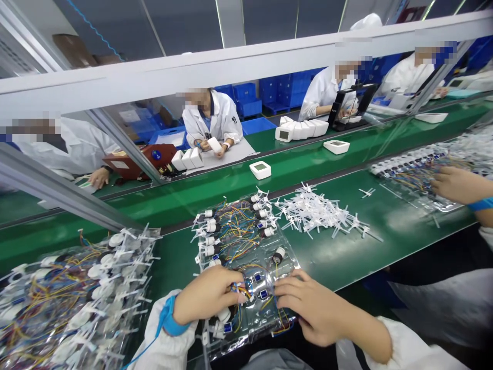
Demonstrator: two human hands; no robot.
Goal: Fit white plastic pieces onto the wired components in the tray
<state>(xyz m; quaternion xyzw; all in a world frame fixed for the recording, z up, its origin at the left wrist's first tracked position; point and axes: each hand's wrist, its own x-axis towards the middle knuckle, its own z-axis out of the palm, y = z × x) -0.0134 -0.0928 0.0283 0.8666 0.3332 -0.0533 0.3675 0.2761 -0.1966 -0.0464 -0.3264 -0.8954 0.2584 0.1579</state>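
My left hand rests on the near end of a clear plastic tray, fingers curled in a pinch round a small white wired part. A blue wrist strap with a cord circles that wrist. My right hand lies beside it on the same tray, fingers bent down onto the wires and small blue pieces; what they grip is hidden. The tray holds several small cylindrical parts with coloured wires.
A heap of white plastic T-pieces lies right of the tray on the green bench. Another full tray sits at the left. A neighbour's hand works a tray at the right. White devices ride the conveyor; people in white coats sit opposite.
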